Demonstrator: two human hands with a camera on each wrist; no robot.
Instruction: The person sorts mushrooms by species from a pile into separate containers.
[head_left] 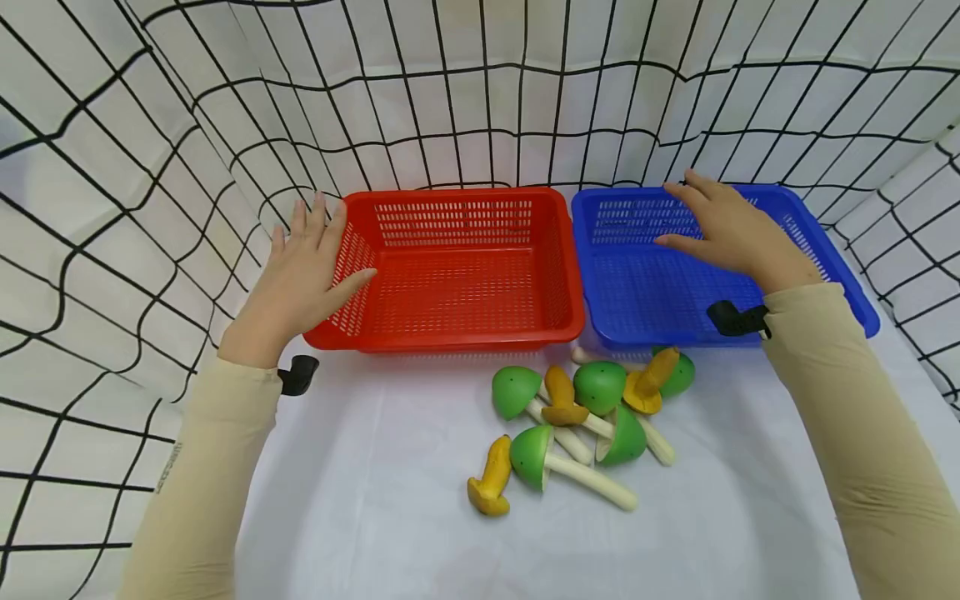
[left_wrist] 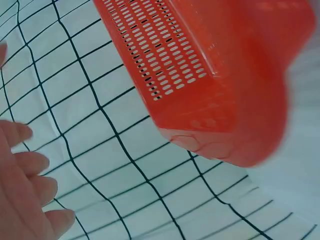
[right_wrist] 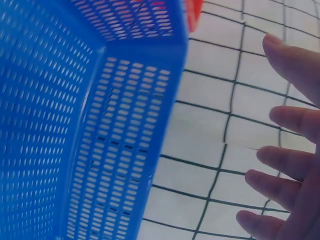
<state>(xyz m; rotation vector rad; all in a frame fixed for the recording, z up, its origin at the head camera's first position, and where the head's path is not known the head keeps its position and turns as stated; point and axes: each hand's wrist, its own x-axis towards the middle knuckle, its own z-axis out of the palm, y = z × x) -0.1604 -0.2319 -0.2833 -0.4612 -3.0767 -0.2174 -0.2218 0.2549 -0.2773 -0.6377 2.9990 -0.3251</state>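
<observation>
My left hand [head_left: 300, 271] hovers at the left end of the red basket [head_left: 450, 340], fingers straight and thumb spread over its rim. Over the blue basket [head_left: 630, 292] is my right hand [head_left: 731, 225], palm down with fingers extended, holding nothing. In the right wrist view, the fingers [right_wrist: 287, 160] stand apart from the blue basket's wall. On the white cloth before the baskets lies a pile of toy mushrooms: several with green caps [head_left: 531, 457] and pale stems, and 3 yellow ones [head_left: 491, 479]. One pale stem lies close along the blue basket's front edge, partly hidden.
A black wire grid [head_left: 487, 100] backed with white sheeting rises behind the baskets and along both sides. The two baskets stand side by side with a narrow gap. A dark wrist camera [head_left: 298, 375] sticks out from the left sleeve, another [head_left: 735, 318] from the right.
</observation>
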